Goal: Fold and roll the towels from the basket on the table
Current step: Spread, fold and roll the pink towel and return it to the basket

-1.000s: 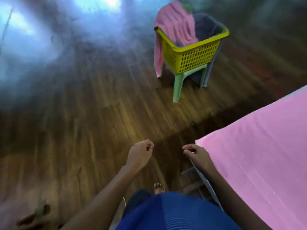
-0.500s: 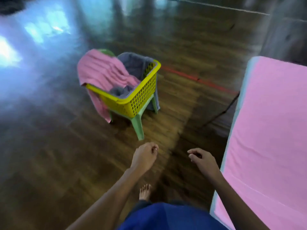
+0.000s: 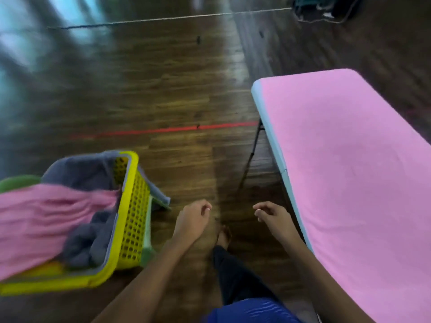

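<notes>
A yellow mesh basket (image 3: pixel 134 213) stands at the lower left on a green stool. A pink towel (image 3: pixel 44 215) drapes over its near side, and grey towels (image 3: pixel 88 243) lie inside and hang over the far rim. The table (image 3: pixel 270 127) on the right is covered by a flat pink cloth (image 3: pixel 349 171). My left hand (image 3: pixel 192 221) hangs between basket and table with fingers loosely curled, holding nothing. My right hand (image 3: pixel 274 216) hovers just left of the table edge, fingers relaxed and empty.
Dark wooden floor with a red line (image 3: pixel 163 130) and a pale cord (image 3: pixel 163 19) across it farther off. A black table leg (image 3: pixel 251 155) slants under the table's left edge. My bare foot (image 3: pixel 224 236) is on the floor between my hands. The view is blurred.
The view has swung: the basket has shifted from upper middle to lower left and looks much closer. The table now fills the right side. Both hands stay empty in front of me.
</notes>
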Tool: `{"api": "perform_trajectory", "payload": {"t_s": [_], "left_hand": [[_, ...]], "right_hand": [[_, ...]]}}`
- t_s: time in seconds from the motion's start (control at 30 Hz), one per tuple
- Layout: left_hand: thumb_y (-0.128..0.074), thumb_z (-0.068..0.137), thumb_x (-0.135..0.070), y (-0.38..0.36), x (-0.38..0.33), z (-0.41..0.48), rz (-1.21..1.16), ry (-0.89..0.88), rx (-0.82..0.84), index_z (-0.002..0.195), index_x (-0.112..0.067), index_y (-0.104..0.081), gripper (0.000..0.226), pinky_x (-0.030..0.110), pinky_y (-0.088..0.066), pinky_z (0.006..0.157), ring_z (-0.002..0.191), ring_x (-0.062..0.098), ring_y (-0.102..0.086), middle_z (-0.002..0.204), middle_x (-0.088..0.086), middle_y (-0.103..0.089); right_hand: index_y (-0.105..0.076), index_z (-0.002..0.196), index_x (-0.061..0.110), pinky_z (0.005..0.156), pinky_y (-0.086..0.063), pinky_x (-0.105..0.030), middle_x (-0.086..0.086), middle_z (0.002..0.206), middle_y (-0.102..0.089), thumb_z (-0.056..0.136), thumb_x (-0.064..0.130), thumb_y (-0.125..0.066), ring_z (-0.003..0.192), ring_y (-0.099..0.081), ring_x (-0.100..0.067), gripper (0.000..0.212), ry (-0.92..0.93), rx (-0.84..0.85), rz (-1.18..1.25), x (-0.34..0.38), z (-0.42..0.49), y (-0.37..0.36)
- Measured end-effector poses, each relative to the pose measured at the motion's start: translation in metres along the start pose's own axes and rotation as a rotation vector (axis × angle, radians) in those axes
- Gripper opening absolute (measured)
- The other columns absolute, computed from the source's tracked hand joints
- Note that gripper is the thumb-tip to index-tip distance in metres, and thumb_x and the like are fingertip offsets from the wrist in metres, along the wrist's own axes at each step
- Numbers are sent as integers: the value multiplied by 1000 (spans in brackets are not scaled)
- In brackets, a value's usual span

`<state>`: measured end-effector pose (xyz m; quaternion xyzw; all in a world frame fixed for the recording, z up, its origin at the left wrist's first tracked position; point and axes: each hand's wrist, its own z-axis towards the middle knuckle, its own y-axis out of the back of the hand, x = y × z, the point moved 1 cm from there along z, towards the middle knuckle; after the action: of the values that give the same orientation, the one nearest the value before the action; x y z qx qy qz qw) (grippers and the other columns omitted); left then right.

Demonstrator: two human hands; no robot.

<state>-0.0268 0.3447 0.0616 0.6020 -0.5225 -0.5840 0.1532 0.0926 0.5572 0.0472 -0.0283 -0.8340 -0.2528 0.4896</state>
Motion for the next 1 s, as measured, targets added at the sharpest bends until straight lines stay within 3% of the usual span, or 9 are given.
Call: {"api": "perform_trajectory", "payload": {"t_s": [0.1, 0.2, 0.33, 0.53, 0.73, 0.9, 1.0], "left_hand": [[-51, 96, -21, 9, -20, 88, 25, -94, 71, 102, -29, -67, 19, 19, -42, 73, 84, 2, -60, 93, -16, -63], [-51, 96, -23, 19, -43, 176, 104, -189, 172, 102, -32, -65, 18, 15, -40, 64, 75, -3, -59, 87, -16, -63], [-52, 92, -23, 32, -84, 296, 237, -297, 214, 98, -30, -67, 17, 29, -51, 76, 86, 12, -64, 91, -10, -67], [-50, 89, -20, 36, -153, 436, 382, -579, 317, 98, -25, -67, 20, 33, -48, 82, 96, 18, -62, 100, -3, -67], [-42, 82, -27, 23, -213, 591, 549, -882, 437, 89, -18, -62, 23, 40, -49, 75, 92, 30, -62, 95, 7, -67], [-51, 87, -11, 6, -259, 687, 686, -1109, 505, 114, -14, -61, 29, 36, -42, 84, 110, 28, -51, 114, 6, -57], [-49, 89, -9, -5, -277, 727, 744, -1267, 511, 122, -16, -58, 35, 39, -43, 89, 116, 28, -48, 124, 5, -53]], "right_hand": [[-68, 94, 28, 71, -44, -19, 9, 91, -70, 92, 19, -59, 86, -65, -6, 13, -58, -103, 35, 8, 63, 10], [-69, 94, 24, 80, -48, -27, 3, 94, -71, 92, 16, -59, 89, -66, -13, 13, -152, -219, 56, 19, 123, 28], [-70, 97, 25, 94, -50, -32, 3, 100, -70, 92, 19, -61, 95, -66, -17, 12, -248, -336, 49, 38, 189, 54], [-68, 108, 20, 93, -46, -25, 2, 112, -64, 94, 20, -57, 102, -59, -16, 18, -336, -515, -185, 54, 266, 68], [-66, 114, 24, 94, -44, -26, 4, 121, -60, 96, 22, -53, 109, -53, -14, 23, -411, -787, -317, 74, 354, 77], [-61, 121, 21, 92, -43, -32, -2, 126, -58, 94, 19, -51, 112, -53, -21, 29, -641, -850, -322, 95, 412, 81], [-52, 131, 21, 94, -42, -32, -3, 131, -52, 95, 20, -46, 115, -50, -21, 36, -814, -771, -316, 102, 435, 78]]}}
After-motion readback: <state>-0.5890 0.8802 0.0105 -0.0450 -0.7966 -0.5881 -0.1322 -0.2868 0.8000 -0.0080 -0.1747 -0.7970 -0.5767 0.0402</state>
